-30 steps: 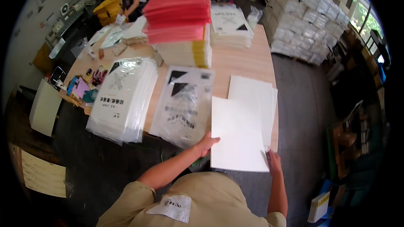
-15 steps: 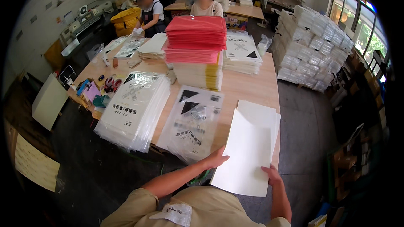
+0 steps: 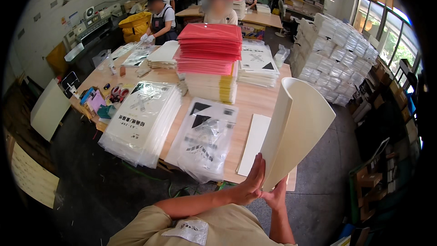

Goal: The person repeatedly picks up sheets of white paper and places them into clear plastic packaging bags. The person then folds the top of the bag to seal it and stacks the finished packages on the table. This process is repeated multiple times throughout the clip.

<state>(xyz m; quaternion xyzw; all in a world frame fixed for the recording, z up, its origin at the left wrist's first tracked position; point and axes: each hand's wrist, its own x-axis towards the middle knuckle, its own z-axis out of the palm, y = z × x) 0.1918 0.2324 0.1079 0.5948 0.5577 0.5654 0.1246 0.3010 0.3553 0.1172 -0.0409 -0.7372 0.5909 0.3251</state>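
Note:
A large bundle of cream-white paper (image 3: pixel 305 130) stands raised on its lower end, its right side bowed over in a wide curl. My left hand (image 3: pixel 251 181) grips its lower left edge, fingers up along the paper. At the bottom my right hand (image 3: pixel 276 196) holds the same bundle, its fingers partly behind the paper. More white sheets (image 3: pixel 253 143) lie flat on the table just behind my left hand. To the left of those are clear printed plastic bags (image 3: pixel 205 139), lying flat and crumpled at the near end.
On the wooden table (image 3: pixel 261 92) stand filled plastic bags (image 3: pixel 141 118), a tall stack with red packs (image 3: pixel 209 41) on top, and scissors (image 3: pixel 119 94) among small tools. A co-worker (image 3: pixel 161 18) works at the far left. Wrapped packs (image 3: pixel 334 59) are piled beyond the right edge.
The paper bundle has been lifted from nearly flat to upright and curled. My right hand has moved left, close to my left hand. Flat sheets on the table now show.

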